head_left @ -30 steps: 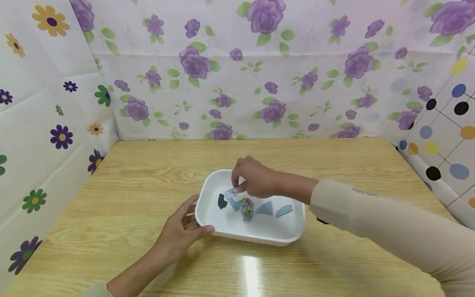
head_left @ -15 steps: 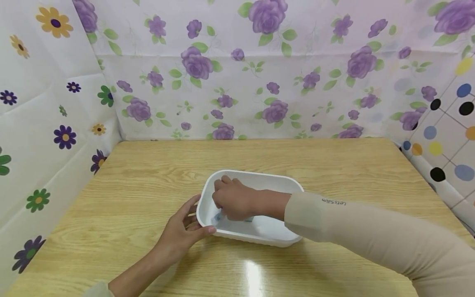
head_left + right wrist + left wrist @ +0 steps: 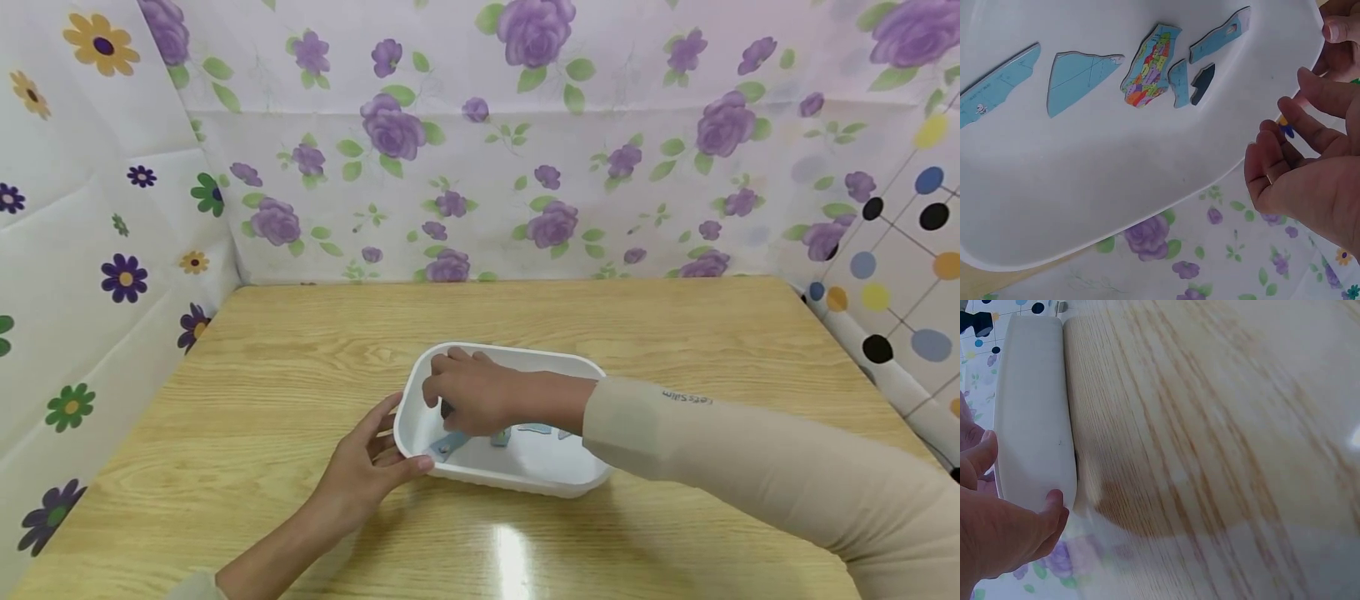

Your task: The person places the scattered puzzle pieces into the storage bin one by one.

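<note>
My left hand grips the left end of a white plastic tray, thumb over its rim. Above the tray's left part, my right hand has its fingers loosely bent and holds nothing. Flat map puzzle pieces lie on the tray floor. A pale blue piece with a small picture lies closest to the left thumb. Beside it are a dark piece, a narrow blue piece and a multicoloured map piece. Farther along lie a triangular blue piece and a long blue piece. In the head view, the right hand partly hides them.
The tray stands on a wood-grain table. Behind it hangs a white sheet with purple flowers. Patterned sheets also stand at the left and right. The right forearm's beige sleeve crosses over the tray's right end.
My right hand moved left and down into the tray with the pale blue piece, set it at the left end and let go. My left hand stayed on the tray.
</note>
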`<state>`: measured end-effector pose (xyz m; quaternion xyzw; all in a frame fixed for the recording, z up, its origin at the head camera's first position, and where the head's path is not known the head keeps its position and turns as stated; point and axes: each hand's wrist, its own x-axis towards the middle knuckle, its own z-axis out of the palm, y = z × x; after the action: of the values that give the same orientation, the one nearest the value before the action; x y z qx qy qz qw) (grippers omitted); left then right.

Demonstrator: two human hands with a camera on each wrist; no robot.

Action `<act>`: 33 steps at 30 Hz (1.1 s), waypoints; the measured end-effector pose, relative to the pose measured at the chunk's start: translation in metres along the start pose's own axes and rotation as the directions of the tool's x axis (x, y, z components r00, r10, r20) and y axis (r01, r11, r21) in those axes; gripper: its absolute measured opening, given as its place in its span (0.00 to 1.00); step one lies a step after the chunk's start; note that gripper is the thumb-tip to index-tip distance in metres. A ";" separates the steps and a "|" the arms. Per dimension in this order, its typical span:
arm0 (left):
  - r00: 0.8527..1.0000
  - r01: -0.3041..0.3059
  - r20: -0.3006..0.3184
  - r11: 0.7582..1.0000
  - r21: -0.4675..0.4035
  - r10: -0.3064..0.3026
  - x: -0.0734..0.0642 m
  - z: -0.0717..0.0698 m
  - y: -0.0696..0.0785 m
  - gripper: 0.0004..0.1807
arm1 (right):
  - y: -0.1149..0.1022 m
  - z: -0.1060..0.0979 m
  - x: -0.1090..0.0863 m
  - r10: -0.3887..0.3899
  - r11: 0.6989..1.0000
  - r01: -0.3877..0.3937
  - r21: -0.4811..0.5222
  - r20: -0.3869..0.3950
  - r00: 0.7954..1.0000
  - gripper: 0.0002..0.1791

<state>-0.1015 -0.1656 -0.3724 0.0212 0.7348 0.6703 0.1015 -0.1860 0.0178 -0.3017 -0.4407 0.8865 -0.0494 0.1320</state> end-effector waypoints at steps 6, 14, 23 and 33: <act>1.000 0.002 -0.005 1.000 0.023 -0.002 0.000 0.001 0.002 0.49 | 0.010 -0.006 -0.011 -0.007 0.998 0.006 0.067 0.020 1.000 0.19; 1.000 0.002 -0.010 1.000 0.020 -0.002 0.000 0.001 0.000 0.49 | 0.018 -0.007 -0.021 0.003 0.993 -0.007 0.115 0.035 0.999 0.20; 0.999 -0.007 -0.034 0.999 0.034 0.008 0.000 0.002 -0.001 0.48 | 0.037 -0.013 -0.043 0.048 0.981 -0.051 0.189 0.018 0.999 0.19; 0.999 -0.023 -0.028 0.999 0.044 0.025 0.000 0.003 0.000 0.48 | 0.066 -0.019 -0.070 0.083 0.948 -0.075 0.308 -0.014 0.996 0.20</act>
<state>-0.1012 -0.1628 -0.3726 0.0227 0.7503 0.6555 0.0824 -0.2013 0.1128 -0.2830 -0.3784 0.8866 -0.1872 0.1890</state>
